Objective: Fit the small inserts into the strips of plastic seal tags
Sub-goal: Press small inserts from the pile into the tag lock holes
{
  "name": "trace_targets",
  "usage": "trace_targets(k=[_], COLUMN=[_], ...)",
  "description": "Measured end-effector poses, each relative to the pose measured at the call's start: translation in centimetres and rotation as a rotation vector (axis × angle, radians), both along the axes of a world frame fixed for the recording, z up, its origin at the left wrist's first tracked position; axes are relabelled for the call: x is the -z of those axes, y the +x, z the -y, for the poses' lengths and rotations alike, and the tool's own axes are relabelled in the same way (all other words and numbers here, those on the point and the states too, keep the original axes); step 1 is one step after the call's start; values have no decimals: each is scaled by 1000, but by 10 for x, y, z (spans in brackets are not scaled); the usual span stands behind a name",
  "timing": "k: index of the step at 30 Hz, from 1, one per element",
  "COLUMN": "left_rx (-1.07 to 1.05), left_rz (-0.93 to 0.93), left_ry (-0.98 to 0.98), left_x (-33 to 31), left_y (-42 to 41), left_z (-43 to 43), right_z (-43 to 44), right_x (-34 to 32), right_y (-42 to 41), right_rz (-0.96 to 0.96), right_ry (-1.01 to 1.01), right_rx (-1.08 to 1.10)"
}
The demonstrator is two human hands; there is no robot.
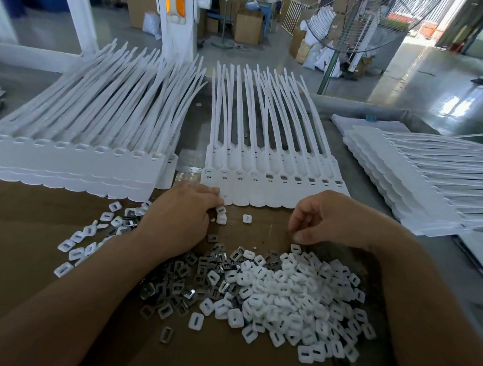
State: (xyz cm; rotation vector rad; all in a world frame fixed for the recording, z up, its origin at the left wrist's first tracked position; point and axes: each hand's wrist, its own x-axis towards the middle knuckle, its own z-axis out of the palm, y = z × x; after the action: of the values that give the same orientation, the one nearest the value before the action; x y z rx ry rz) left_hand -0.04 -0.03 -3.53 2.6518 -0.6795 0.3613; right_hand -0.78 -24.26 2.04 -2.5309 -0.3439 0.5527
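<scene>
L hand (184,211) is resting at the near-left corner of the centre strip (275,195). Its fingertips are touching the tag edge, w/ two loose inserts (221,216) just beside them; whether it is gripping one, cannot tell. R hand (326,218) is hovering at the far edge of the white insert pile (299,294), fingers curled, thumb and forefinger nearly meeting; contents not visible.

Approx. four left sockets are looking filled, the rest open.

Risks:
- Metal clips (182,276) are mixing w/ the white parts, so a wrong pick is likely.
- An insert going in tilted or flipped could jam.
- The strip, if unpinned, could slide on the cardboard (41,230).
</scene>
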Motion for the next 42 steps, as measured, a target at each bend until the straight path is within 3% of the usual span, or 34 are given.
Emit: trace_targets(k=[9,11,15,18,24,29,34,42], left_rx=[-11,-16,-23,-14,-25,-33,-34,4], left_rz=[25,20,17,15,-7,-17,-33,7], left_ry=[-11,-12,-10,10,27,29,19,9], left_x=[1,2,2,0,-1,-3,-2,-5], left_y=[2,2,2,2,-1,-1,-3,-4], left_z=[1,1,2,1,1,2,1,1], right_z=[-10,-11,-12,-12,-12,-11,-14,-27], right_x=[6,7,10,13,18,18,18,16], right_y=[0,1,2,5,9,8,13,46], right_rz=[-14,10,52,91,67,198,247,369], right_ry=[-185,-139,193,316,355,242,355,254], right_rx=[-75,-36,184,287,362,318,395,348])
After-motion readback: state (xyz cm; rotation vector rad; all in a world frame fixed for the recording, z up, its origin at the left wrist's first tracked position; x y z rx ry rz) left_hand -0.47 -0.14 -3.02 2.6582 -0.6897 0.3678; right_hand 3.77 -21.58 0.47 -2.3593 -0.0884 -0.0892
